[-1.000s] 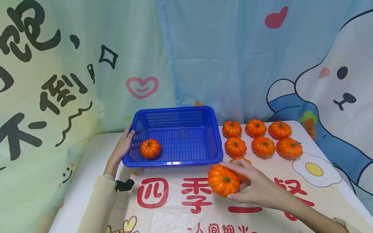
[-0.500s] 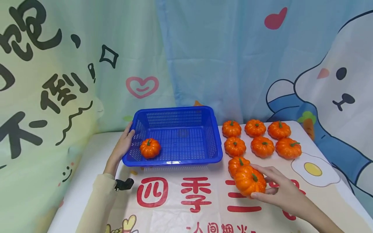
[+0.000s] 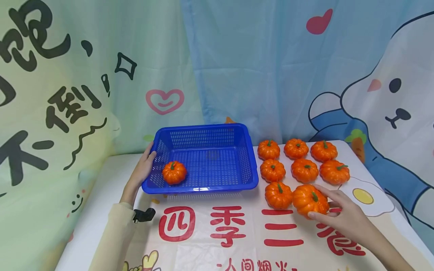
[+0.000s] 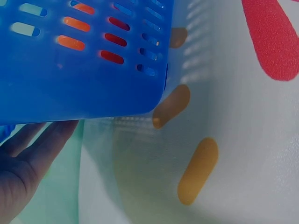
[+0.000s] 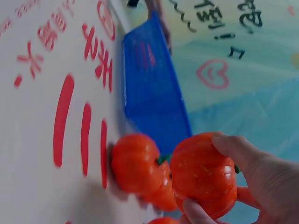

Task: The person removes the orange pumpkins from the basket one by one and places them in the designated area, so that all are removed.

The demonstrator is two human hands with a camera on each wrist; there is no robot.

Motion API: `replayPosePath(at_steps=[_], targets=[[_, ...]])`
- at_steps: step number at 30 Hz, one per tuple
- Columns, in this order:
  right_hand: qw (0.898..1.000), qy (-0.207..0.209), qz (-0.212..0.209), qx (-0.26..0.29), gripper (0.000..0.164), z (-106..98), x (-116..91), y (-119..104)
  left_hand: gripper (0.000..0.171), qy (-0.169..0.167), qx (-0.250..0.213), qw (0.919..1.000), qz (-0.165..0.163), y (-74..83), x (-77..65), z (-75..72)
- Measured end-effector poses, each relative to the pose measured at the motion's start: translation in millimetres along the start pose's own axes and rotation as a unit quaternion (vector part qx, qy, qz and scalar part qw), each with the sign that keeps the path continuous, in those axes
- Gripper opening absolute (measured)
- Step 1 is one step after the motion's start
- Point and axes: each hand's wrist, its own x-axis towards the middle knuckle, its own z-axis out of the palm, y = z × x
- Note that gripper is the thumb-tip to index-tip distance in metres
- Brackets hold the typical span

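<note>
My left hand (image 3: 144,165) holds the left side of a blue plastic basket (image 3: 203,189); in the left wrist view its fingers (image 4: 44,147) pass behind the blue edge, and their tips are hidden. One small orange pumpkin (image 3: 174,173) with a green stem sits inside at the basket's left front. Right of the basket, my right hand (image 3: 346,212) grips another pumpkin (image 3: 310,199) between thumb and fingers. This one is close beside a pumpkin (image 3: 278,195) on the table. In the right wrist view the gripped pumpkin (image 5: 203,175) fills the space between thumb and fingers.
Several more pumpkins (image 3: 304,170) stand in two rows to the basket's right, behind my right hand. The table cover (image 3: 203,248) bears red printed characters. A printed curtain (image 3: 237,75) hangs right behind the table.
My right hand has carried its pumpkin rightward, from near the basket's front right corner to the right side of the front pumpkin, which now shows whole. The left hand and basket stay put.
</note>
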Motion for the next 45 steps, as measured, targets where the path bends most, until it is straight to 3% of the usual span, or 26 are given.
replayPosePath(at_steps=[5,16,25,30,34,38,45], targets=[[0.999,0.031,-0.015,-0.023,0.084,2,19,19,0.059,0.000,-0.002,1.0000,0.002,0.8,-1.3,-1.2],[0.997,0.061,0.017,-0.039,0.089,16,45,58,0.058,-0.008,-0.015,0.9999,-0.002,4.5,-1.9,0.1],[0.998,0.040,0.027,-0.032,0.094,29,55,68,0.057,-0.017,-0.025,0.9995,-0.005,36.6,-20.1,-2.6],[0.998,0.037,0.025,-0.037,0.094,30,53,66,0.057,-0.017,-0.017,0.9997,-0.007,43.0,-24.9,-3.2],[0.997,0.039,0.020,-0.058,0.093,29,51,65,0.057,-0.017,-0.021,0.9996,-0.009,39.7,-21.9,-3.5],[0.996,0.041,0.018,-0.081,0.093,27,51,64,0.057,-0.015,-0.028,0.9995,-0.006,26.3,-14.0,-3.1],[0.997,0.040,0.018,-0.058,0.093,28,53,64,0.059,-0.005,-0.011,0.9998,0.014,2.5,-1.9,-0.1]])
